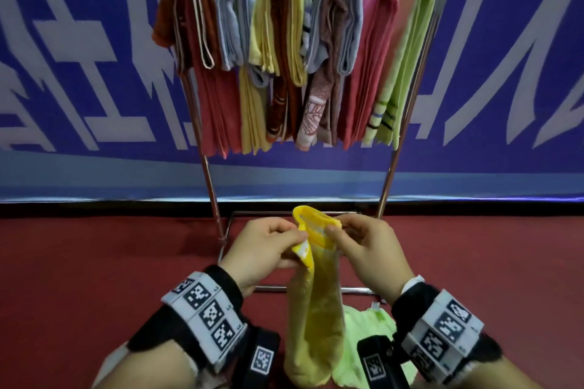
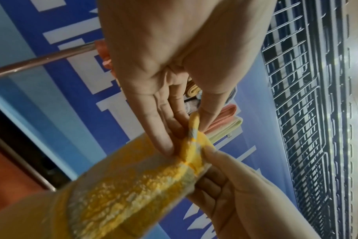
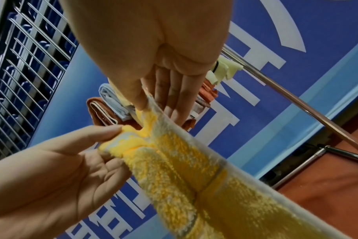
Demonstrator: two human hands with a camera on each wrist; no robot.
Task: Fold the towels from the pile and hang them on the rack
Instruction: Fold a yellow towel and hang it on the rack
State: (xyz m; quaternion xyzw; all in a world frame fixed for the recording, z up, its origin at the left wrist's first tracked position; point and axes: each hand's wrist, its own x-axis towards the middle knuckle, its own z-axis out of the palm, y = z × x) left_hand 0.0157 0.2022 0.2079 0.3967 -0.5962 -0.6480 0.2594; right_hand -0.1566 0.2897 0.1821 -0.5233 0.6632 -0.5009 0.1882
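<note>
Yellow towel: held up in front of the person, above the near part of the red surface. Its top edge is bunched between the two hands. The rest hangs straight down as a narrow strip, and the lower end reaches the surface at the near edge of the head view.

Left hand: thumb and fingertips are pinched on the towel's top hem, with a corner of cloth caught between them. Right hand: thumb pressed against the fingers, clamping the same hem just to the right. The two hands are close together, nearly touching across the cloth. Each wrist wears a black wrist band with black-and-white square markers.

Green towel: crumpled on the red surface, near, just right of the yellow one and partly behind it.

Rack: a metal frame standing on the far side of the hands, its base bars lying under them. The hung towels crowd the top bar side by side, folded: left to right rust-brown, pale blue, yellow, grey-blue, pink, light green.

Banner: blue with large white lettering, hanging behind the rack.
</note>
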